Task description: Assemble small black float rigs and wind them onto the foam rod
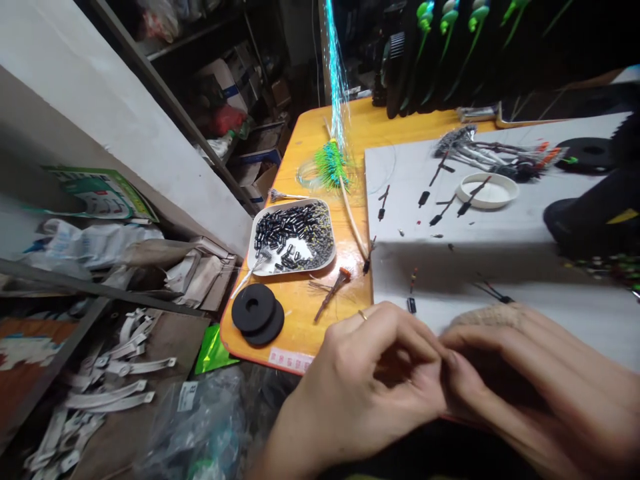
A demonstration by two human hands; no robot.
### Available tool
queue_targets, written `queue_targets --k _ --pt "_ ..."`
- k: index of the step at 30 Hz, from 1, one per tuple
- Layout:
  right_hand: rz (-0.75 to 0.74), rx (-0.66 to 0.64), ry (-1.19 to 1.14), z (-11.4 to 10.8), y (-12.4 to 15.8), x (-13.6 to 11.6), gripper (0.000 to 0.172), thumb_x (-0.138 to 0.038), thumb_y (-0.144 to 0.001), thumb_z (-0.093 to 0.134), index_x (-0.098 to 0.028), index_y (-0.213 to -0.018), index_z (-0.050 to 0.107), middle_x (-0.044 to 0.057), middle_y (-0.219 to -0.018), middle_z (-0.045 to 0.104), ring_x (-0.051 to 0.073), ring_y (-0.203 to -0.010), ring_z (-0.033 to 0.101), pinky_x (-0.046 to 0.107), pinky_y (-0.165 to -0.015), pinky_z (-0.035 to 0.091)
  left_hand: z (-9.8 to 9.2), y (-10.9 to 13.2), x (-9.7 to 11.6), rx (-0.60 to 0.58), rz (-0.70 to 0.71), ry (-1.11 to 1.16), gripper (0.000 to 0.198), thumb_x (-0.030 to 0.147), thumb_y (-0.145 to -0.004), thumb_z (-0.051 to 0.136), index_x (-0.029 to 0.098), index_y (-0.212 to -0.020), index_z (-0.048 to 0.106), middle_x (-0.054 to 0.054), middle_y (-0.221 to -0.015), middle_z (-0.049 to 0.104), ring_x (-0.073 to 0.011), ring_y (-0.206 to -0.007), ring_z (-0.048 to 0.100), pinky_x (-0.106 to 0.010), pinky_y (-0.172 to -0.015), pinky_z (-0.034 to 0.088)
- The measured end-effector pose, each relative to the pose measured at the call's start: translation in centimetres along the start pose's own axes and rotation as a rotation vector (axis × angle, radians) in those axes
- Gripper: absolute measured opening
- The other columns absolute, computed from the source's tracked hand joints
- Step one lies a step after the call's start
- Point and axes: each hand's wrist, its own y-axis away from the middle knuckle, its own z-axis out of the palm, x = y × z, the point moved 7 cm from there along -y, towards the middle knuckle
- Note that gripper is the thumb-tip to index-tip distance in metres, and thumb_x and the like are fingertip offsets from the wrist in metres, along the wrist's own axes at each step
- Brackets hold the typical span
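My left hand (370,373) and my right hand (520,380) meet at the near edge of the table, fingers curled and pinched together fingertip to fingertip. What they pinch is hidden between the fingers. A ring sits on my left hand. Just beyond the hands, a small black piece (411,305) and a thin black wire piece (493,292) lie on the white sheet (500,233). A white square tray (293,237) full of several small black tubes stands on the orange table (305,313) to the left.
Two black foam discs (257,313) lie near the table's front left corner. A white round lid (487,191), scattered black-tipped sticks and a bundle of finished pieces (495,155) lie on the sheet farther back. A green and blue fibre tuft (333,157) stands behind the tray. Clutter fills the floor at left.
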Motion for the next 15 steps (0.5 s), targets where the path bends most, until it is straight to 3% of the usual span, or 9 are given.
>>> queue_targets --k 4,8,11,15 --pt "-0.023 -0.018 -0.007 0.0 -0.1 0.1 0.005 -0.030 -0.111 0.055 -0.031 -0.114 0.059 0.002 -0.097 0.069 0.021 -0.082 0.066 0.039 -0.076 0.047 -0.2 0.2 -0.5 -0.018 -0.137 0.065 0.019 0.008 -0.093 0.071 0.024 -0.092 0.062 -0.001 -0.086 0.071 -0.0159 -0.076 0.071 -0.025 -0.069 0.059" --pt "-0.087 -0.013 0.008 0.0 -0.3 -0.2 0.005 -0.030 -0.110 0.058 -0.030 -0.115 0.057 0.002 -0.096 0.069 0.020 -0.083 0.066 0.039 -0.076 0.046 -0.4 0.2 -0.3 -0.058 -0.235 0.047 0.019 0.007 -0.092 0.071 0.024 -0.096 0.066 0.000 -0.084 0.071 -0.0120 -0.069 0.067 -0.019 -0.063 0.057" --pt "-0.073 -0.022 -0.008 0.1 -0.2 0.0 0.006 -0.027 -0.111 0.056 -0.030 -0.116 0.056 0.003 -0.097 0.068 0.022 -0.084 0.065 0.040 -0.077 0.046 -0.4 -0.2 0.5 -0.077 -0.154 -0.091 0.017 0.006 -0.091 0.075 0.022 -0.093 0.070 -0.001 -0.083 0.072 -0.0133 -0.070 0.070 -0.020 -0.065 0.060" --pt "-0.077 -0.011 0.003 -0.1 -0.2 -0.1 0.009 -0.023 -0.111 0.055 -0.030 -0.117 0.055 0.003 -0.099 0.067 0.022 -0.087 0.064 0.040 -0.080 0.044 0.0 -0.2 1.5 -0.046 0.025 -0.354 0.007 0.011 -0.098 0.073 0.013 -0.104 0.077 -0.007 -0.089 0.071 -0.0157 -0.072 0.071 -0.021 -0.061 0.059"
